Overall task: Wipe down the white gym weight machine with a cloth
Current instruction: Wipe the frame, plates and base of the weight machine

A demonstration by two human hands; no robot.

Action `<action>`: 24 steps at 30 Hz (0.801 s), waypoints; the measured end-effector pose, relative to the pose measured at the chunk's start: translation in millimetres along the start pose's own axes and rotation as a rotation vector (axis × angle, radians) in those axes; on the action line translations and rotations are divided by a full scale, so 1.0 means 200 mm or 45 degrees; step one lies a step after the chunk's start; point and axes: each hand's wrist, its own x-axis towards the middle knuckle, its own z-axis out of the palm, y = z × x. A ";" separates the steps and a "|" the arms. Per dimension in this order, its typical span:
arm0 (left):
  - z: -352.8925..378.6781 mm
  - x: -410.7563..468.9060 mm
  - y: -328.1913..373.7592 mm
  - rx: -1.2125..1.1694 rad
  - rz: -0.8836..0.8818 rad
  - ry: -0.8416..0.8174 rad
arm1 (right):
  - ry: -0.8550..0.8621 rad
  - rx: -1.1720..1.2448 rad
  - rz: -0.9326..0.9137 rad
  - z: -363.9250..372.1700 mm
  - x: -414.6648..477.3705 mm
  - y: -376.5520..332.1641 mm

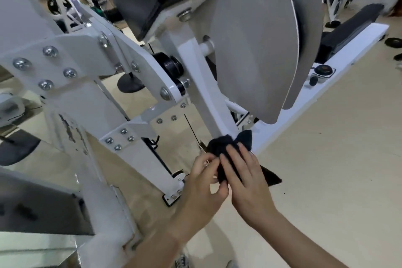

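While the left hand (202,183) pinches the black cloth (219,143) and the right hand (248,178) presses near-straight fingers (233,166) over it, the cloth sits at the foot of the machine's (71,54) white strut (202,85), which runs up and leftward away from both hands.

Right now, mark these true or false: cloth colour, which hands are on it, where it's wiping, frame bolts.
1. The cloth is black. True.
2. Both hands touch it. True: the left hand pinches it, and the right hand lays its fingers over it.
3. The cloth is wiping a mirror. False: it sits at the lower end of the slanted white bar.
4. The frame plates have empty bolt holes. False: bolts fill the ones in view.
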 end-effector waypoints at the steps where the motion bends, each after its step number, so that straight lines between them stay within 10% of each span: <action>1: -0.01 0.00 0.00 -0.253 -0.140 0.038 | -0.053 -0.080 -0.190 -0.03 0.03 0.03; 9: -0.15 0.28 0.04 -1.495 -0.460 0.178 | -0.348 -0.841 -0.891 -0.14 0.80 0.00; 16: 0.08 0.08 -0.03 -1.061 -0.500 -0.071 | -0.857 -1.148 -0.982 -0.21 0.52 -0.01; 24: 0.17 0.12 -0.09 -0.799 -0.474 -0.020 | -0.736 -0.871 -0.913 -0.19 0.52 -0.01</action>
